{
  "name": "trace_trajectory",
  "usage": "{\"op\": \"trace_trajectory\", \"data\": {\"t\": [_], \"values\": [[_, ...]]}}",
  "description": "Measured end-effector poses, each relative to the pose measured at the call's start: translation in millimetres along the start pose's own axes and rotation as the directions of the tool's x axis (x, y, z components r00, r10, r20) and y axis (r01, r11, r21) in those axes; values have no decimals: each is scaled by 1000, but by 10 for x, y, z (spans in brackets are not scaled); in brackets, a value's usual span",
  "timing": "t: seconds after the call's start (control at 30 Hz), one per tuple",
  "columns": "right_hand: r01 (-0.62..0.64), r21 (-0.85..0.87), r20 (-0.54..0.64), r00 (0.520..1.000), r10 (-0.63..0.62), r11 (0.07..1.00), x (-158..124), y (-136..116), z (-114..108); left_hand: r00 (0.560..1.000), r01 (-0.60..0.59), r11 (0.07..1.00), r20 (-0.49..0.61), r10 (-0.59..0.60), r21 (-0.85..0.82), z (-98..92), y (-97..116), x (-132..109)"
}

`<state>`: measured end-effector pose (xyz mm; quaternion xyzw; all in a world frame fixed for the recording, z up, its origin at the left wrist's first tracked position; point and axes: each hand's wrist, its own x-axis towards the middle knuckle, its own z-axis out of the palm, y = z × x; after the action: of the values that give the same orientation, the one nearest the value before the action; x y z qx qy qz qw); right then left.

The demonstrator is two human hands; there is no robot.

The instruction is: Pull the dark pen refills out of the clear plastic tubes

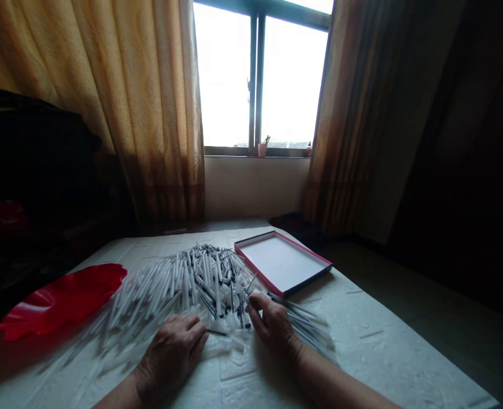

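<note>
A heap of pen parts (209, 272) covers the middle of the table, made up of pale see-through tubes and thin dark rods. My left hand (172, 346) rests at its near edge with curled fingers, and a thin dark rod (217, 332) juts from the fingertips towards the right. At the heap's right side, my right hand (272, 321) has thumb and fingers pinched together; whatever lies between them is too blurred to name. Beside the right wrist lies a bundle of dark-cored tubes (309, 324), partly behind the hand.
A shallow white-lined tray (283, 261) with red and dark sides stands right of the heap. On the left is a red wavy-rimmed dish (64, 298). The white table (374, 346) has a brick-patterned cover. Beyond it are curtains and a window with a pink cup (262, 150).
</note>
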<state>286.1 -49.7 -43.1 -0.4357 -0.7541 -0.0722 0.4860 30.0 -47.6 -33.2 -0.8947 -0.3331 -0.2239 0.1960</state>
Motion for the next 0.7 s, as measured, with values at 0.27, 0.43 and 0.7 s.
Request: {"op": "trace_trajectory", "data": {"t": [0.27, 0.43, 0.7], "values": [[66, 53, 45, 997, -68, 996, -7, -49, -7, 1000, -2, 1000, 18, 2, -7, -40, 1, 33], [102, 50, 46, 994, -104, 994, -27, -62, -25, 1000, 5, 1000, -12, -6, -28, -53, 21, 51], [128, 64, 71, 989, -132, 990, -43, -88, -78, 999, 33, 997, -16, -34, -67, -21, 60, 46]]}}
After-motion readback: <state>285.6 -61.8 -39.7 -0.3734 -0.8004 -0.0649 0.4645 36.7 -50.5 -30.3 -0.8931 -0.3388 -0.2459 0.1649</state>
